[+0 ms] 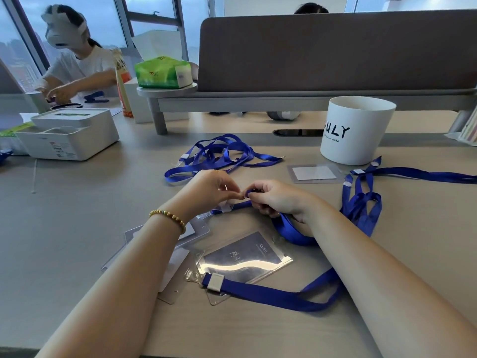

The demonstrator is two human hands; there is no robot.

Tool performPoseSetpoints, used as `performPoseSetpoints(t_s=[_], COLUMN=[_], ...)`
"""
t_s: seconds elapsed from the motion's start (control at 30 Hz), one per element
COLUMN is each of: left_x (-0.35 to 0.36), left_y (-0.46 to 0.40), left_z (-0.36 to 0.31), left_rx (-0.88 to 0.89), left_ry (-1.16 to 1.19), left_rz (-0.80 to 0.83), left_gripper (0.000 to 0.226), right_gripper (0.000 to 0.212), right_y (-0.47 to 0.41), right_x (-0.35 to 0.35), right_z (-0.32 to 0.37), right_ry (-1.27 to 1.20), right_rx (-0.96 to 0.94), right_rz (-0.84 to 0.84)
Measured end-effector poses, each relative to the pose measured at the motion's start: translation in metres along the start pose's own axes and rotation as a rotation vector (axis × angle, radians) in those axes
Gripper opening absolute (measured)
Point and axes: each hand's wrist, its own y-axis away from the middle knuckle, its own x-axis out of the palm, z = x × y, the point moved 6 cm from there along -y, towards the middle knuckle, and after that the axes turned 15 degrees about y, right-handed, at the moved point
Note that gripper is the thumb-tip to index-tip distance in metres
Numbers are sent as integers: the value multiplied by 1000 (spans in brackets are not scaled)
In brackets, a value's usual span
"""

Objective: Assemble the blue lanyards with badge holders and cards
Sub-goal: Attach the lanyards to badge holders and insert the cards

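Observation:
My left hand [211, 188] and my right hand [276, 198] meet over the desk, both pinching the clip end of a blue lanyard [291, 232] whose strap runs under my right wrist. A clear badge holder [227, 208] hangs just below my left fingers. In front of me lies a badge holder with a dark card [245, 257], clipped to a blue strap [271, 295]. More clear holders [196, 228] lie under my left forearm. A tangle of lanyards [219, 153] sits further back, others [364, 200] to the right.
A white cup [356, 130] stands at the right, with a holder and white card [315, 173] beside it. A white organiser box [67, 135] is at the left. A grey shelf and partition [309, 99] run across the back. Another person works at the far left.

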Motion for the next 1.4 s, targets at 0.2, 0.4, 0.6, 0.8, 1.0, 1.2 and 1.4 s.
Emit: performPoseSetpoints(t_s=[0.2, 0.4, 0.6, 0.8, 1.0, 1.2, 1.4], left_x=[7, 21, 19, 20, 18, 17, 17], left_y=[-1, -3, 0, 1, 1, 2, 3], left_z=[-7, -8, -4, -1, 3, 8, 8], left_rx=[46, 32, 38, 26, -47, -129, -171], left_ry=[-159, -262, -194, -137, -57, 83, 165], left_rz=[74, 95, -2, -84, -144, -170, -158], left_gripper=[26, 30, 26, 22, 19, 17, 18], right_gripper=[17, 17, 15, 20, 14, 19, 19], right_y=[-2, -3, -7, -7, -8, -7, -5], right_x=[0, -1, -1, 0, 0, 0, 1], right_z=[-2, -3, -3, -3, -4, -4, -2], right_ry=[-13, 6, 46, 30, 38, 74, 95], right_rx=[29, 92, 68, 60, 41, 25, 21], right_rz=[-7, -106, -254, -289, -294, -295, -277])
